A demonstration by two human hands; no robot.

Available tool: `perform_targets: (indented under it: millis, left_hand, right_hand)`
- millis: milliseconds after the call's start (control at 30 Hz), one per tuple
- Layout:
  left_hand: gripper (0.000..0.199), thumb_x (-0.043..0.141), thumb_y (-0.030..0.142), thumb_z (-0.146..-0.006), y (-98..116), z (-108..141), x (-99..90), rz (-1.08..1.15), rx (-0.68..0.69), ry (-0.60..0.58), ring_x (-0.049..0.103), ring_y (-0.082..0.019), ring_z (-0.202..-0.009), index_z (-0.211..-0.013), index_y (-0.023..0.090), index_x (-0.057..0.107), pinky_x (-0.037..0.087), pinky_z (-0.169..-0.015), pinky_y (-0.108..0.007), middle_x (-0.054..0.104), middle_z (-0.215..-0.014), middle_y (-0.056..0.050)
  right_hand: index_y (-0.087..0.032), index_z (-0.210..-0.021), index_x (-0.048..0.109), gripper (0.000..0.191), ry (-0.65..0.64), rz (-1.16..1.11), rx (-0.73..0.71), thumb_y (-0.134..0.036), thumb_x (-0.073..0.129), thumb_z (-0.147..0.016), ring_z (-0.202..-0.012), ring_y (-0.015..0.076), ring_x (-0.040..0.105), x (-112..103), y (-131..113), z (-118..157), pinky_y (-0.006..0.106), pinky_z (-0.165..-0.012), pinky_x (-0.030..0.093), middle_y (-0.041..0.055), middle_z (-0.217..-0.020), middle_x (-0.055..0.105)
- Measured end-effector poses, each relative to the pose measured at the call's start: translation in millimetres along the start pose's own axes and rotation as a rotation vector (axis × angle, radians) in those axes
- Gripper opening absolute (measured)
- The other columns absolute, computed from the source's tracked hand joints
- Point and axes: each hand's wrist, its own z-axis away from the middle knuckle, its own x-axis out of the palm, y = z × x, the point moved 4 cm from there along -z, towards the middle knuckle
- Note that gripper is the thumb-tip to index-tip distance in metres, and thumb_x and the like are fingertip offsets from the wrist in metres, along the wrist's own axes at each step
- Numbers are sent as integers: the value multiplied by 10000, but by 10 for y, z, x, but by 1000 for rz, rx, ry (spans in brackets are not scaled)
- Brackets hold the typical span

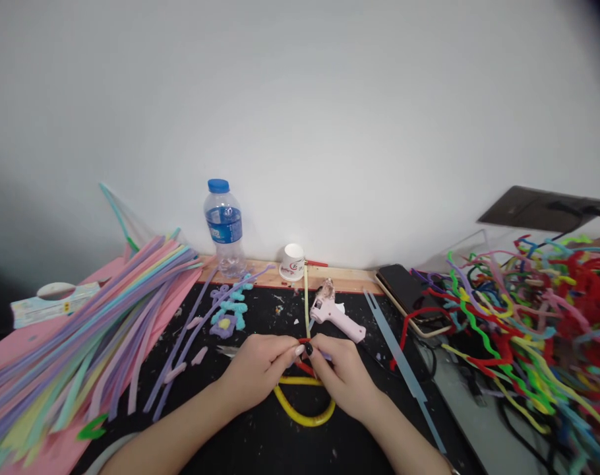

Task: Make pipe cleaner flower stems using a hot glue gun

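Note:
Over the black mat, my left hand [261,369] and my right hand [342,373] meet at their fingertips. Both are pinched on a red pipe cleaner [304,367], part of which shows between and below the fingers. Under the hands lies a yellow pipe cleaner [304,418] bent into a half-round with a straight upper side. Just beyond the fingertips, a pale yellow strip [306,300] runs back toward a white paper cup [293,261]. A pink glue gun [340,321] rests behind my right hand. Exactly how the red piece is bent is hidden by the fingers.
Pastel pipe cleaners [97,330] are heaped at left. A water bottle [225,231] stands by the wall, near a turquoise and purple craft piece [229,313]. Clear blue glue sticks [396,353], a phone [409,293] and a tangled colourful pile [537,330] are at right.

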Motion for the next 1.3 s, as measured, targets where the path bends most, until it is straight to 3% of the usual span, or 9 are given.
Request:
perform_targets:
  millis: [367,667,1300]
  left_hand:
    - [272,413,276,-922,1,-21,-14,85,-82,-24,580,-120,-619,-838,158,644,416,-572,-194,646,-716,-12]
    - [307,384,256,-937,21,-34,-29,67,-57,-55,588,-127,-666,-783,155,629,416,-633,-208,651,-714,-12]
    - [338,350,256,-944,31,-17,-17,15,-59,-46,558,-127,-623,-769,152,620,409,-606,-217,613,-672,-11]
  right_hand:
    - [-193,-649,385,271,22,-40,-13,-155,387,-918,-529,93,424,-14,-16,0,213,-537,310,-44,-591,442]
    - [-192,-659,404,267,26,-44,-19,-151,378,-921,-529,91,423,-16,-30,-10,208,-533,309,-47,-591,435]
    - [-192,-665,427,261,9,4,-22,-152,382,-918,-537,105,426,-13,-31,-6,224,-532,317,-39,-592,430]
